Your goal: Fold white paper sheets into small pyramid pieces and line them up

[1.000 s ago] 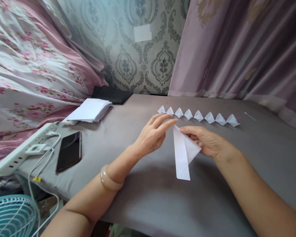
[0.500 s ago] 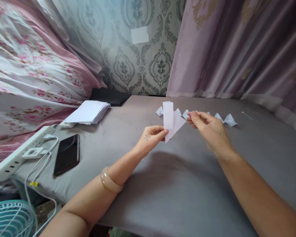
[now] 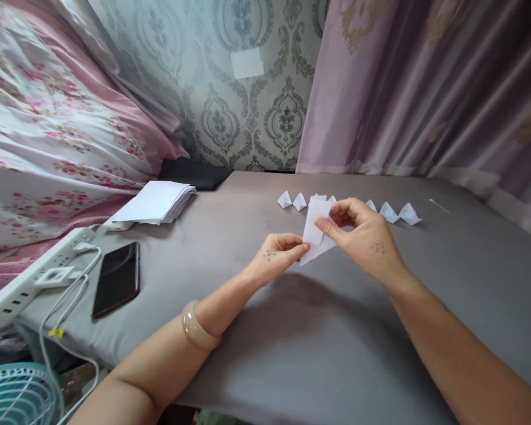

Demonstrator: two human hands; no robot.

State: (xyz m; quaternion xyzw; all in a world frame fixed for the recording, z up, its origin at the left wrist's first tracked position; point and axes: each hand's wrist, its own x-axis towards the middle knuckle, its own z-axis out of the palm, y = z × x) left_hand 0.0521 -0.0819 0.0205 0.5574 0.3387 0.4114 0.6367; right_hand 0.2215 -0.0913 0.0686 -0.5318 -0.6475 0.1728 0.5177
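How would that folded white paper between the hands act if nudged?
The folded white paper is probably light: fingers alone support it. It's likely fairly stiff where layers overlap, since no droop shows. Its thin edges might crease easily.

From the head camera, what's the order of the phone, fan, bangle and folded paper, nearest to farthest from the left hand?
1. Folded paper: pinched by the left hand.
2. Bangle: around the left wrist.
3. Phone: off to the left.
4. Fan: lower left corner of the view.

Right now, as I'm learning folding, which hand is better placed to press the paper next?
Probably the right hand: its thumb lies over the paper, while the left hand pinches its lower edge.
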